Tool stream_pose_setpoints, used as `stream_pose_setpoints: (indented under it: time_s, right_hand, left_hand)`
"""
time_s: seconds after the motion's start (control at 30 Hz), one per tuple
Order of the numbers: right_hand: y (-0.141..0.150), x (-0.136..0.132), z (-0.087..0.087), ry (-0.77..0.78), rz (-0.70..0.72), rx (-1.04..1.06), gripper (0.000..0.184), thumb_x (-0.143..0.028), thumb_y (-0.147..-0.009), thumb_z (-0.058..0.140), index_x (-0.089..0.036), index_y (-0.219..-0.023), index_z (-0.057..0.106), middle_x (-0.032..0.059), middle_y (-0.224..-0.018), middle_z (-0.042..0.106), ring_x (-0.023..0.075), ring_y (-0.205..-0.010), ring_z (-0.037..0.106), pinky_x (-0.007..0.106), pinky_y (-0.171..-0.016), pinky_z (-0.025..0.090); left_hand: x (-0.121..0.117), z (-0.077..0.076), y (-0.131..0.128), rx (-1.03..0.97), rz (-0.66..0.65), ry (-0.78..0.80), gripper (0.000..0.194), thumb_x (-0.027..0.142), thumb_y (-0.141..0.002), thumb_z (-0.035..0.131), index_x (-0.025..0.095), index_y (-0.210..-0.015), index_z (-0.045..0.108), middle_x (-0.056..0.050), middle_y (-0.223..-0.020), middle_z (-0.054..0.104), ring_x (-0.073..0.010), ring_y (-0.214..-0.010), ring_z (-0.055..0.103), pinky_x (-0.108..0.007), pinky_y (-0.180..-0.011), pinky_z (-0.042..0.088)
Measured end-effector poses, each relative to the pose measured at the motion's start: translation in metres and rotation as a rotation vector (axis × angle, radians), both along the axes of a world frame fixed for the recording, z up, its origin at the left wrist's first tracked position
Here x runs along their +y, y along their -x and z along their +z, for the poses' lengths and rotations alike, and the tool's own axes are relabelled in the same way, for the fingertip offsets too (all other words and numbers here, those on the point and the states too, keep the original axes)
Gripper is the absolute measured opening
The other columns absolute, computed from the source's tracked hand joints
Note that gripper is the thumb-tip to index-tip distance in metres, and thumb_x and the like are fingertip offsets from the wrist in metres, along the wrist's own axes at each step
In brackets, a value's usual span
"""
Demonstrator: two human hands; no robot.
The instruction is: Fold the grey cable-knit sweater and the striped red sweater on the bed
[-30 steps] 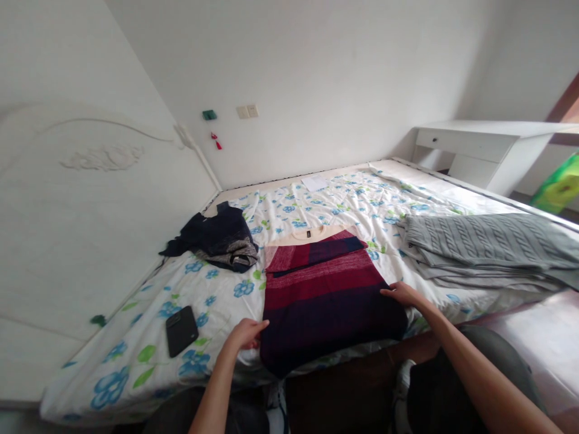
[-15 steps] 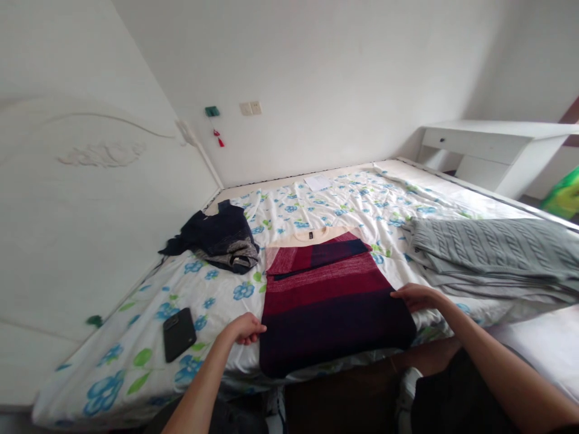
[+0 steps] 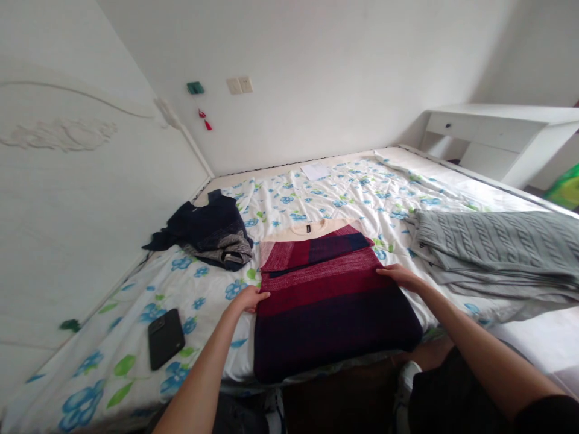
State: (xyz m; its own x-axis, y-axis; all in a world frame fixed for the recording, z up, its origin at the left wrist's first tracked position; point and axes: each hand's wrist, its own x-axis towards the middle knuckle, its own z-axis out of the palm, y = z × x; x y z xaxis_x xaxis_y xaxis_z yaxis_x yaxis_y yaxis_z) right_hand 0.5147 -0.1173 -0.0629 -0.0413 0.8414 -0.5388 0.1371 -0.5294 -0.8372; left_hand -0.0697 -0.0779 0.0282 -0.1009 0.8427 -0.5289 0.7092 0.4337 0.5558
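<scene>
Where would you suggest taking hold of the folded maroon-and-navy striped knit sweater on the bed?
Probably the near folded edge of the sweater, coming from the bedside, a hand at each corner: that flat edge lies along the mattress edge, just below the left hand and right hand.

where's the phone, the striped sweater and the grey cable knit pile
Black phone (image 3: 166,339), head view, on the back of its case
Striped knit sweater (image 3: 316,289), head view, on the dark red band
Grey cable-knit stack (image 3: 497,241), head view, on the top layer

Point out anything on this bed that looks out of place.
The dark navy garment beside the headboard looks odd: it sits in a rumpled heap, one sleeve trailing, unlike the neatly stacked grey cable-knit fabric.
</scene>
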Motion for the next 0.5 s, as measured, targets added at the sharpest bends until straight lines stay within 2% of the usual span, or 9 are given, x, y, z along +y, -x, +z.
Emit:
stream_pose_setpoints:
  time_s: [0.1,0.2,0.27,0.37,0.43,0.5]
  right_hand:
    - [0.004,0.012,-0.006,0.010,0.008,-0.006,0.033,-0.045,-0.087,0.098,-0.016,-0.094,0.082,0.0122,-0.096,0.088,0.0255,-0.084,0.082,0.031,-0.076,0.069]
    - [-0.008,0.017,-0.009,0.078,-0.008,0.024,0.027,-0.035,-0.085,0.099,-0.018,-0.092,0.079,0.0121,-0.097,0.088,0.0255,-0.087,0.084,0.032,-0.080,0.071]
    - [-0.021,0.018,-0.009,0.131,-0.029,0.067,0.025,-0.030,-0.086,0.098,-0.018,-0.093,0.078,0.0125,-0.100,0.088,0.0243,-0.089,0.086,0.030,-0.082,0.072]
    - [-0.038,0.017,-0.006,0.185,-0.028,0.137,0.018,-0.021,-0.090,0.094,-0.018,-0.096,0.077,0.0139,-0.106,0.088,0.0221,-0.092,0.087,0.025,-0.084,0.072]
    - [-0.043,0.019,-0.005,0.204,-0.027,0.217,0.008,-0.016,-0.097,0.085,-0.017,-0.102,0.078,0.0145,-0.111,0.088,0.0206,-0.096,0.087,0.024,-0.089,0.071]
    - [-0.042,0.026,-0.005,0.204,-0.057,0.296,0.006,-0.014,-0.104,0.074,-0.016,-0.107,0.079,0.0137,-0.113,0.088,0.0186,-0.098,0.087,0.024,-0.095,0.070]
  left_hand:
    - [0.015,-0.002,0.000,0.052,0.037,0.008,0.054,0.052,-0.077,0.096,0.024,-0.063,0.053,0.005,-0.046,0.048,-0.0141,-0.045,0.051,-0.024,-0.052,0.047]
    - [0.023,-0.004,0.012,-0.075,0.096,0.083,0.054,0.041,-0.072,0.101,0.024,-0.062,0.051,0.009,-0.046,0.046,-0.0102,-0.045,0.047,-0.021,-0.052,0.048]
    - [0.024,-0.005,0.024,-0.164,0.139,0.126,0.052,0.036,-0.065,0.106,0.023,-0.066,0.055,0.009,-0.051,0.053,-0.0094,-0.048,0.051,-0.021,-0.057,0.055]
    - [0.025,-0.004,0.039,-0.295,0.217,0.171,0.048,0.028,-0.060,0.111,0.019,-0.077,0.067,0.002,-0.067,0.071,-0.0132,-0.059,0.066,-0.026,-0.069,0.064]
    - [0.028,-0.003,0.040,-0.417,0.276,0.185,0.042,0.025,-0.066,0.109,0.017,-0.086,0.073,-0.004,-0.079,0.079,-0.0167,-0.070,0.075,-0.026,-0.075,0.066]
    - [0.034,-0.002,0.034,-0.523,0.354,0.165,0.030,0.024,-0.080,0.102,0.016,-0.092,0.076,-0.007,-0.086,0.082,-0.0169,-0.075,0.078,-0.024,-0.074,0.065]
